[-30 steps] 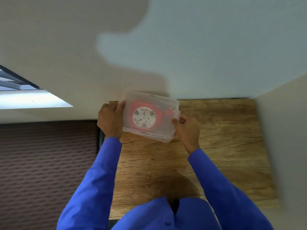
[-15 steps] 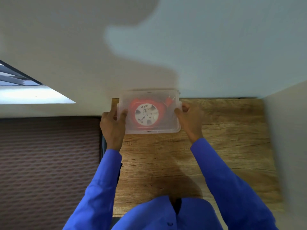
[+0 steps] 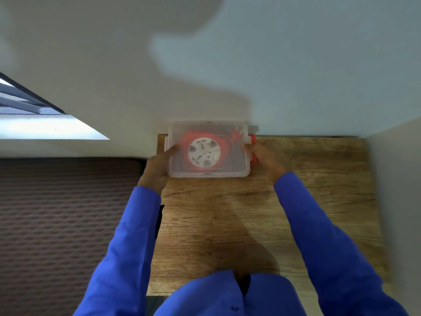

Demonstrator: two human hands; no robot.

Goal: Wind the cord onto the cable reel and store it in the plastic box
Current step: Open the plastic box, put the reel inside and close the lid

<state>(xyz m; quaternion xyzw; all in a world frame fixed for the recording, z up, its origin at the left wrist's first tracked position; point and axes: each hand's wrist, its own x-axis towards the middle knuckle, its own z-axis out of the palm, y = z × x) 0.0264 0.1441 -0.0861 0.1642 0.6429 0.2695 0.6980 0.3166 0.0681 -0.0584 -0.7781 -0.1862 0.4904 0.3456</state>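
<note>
A clear plastic box [image 3: 237,165] with its lid on lies flat at the far edge of the wooden table [image 3: 250,220], against the wall. Through the lid I see the cable reel [image 3: 204,152], white-faced with orange cord wound around it, and an orange plug [image 3: 234,134] in the box's far right corner. My left hand [image 3: 159,164] grips the box's left end, thumb on the lid. My right hand [image 3: 262,157] grips the right end at a red latch [image 3: 252,139].
A pale wall [image 3: 227,65] rises right behind the box. A side panel [image 3: 398,179] bounds the table on the right. Left of the table lies a dark patterned surface [image 3: 57,213], with a bright window ledge [image 3: 45,128] beyond it.
The box, tilted and held above the table a second ago, has been levelled, squared up and set down at the far edge against the wall. Both hands stayed on its ends.
</note>
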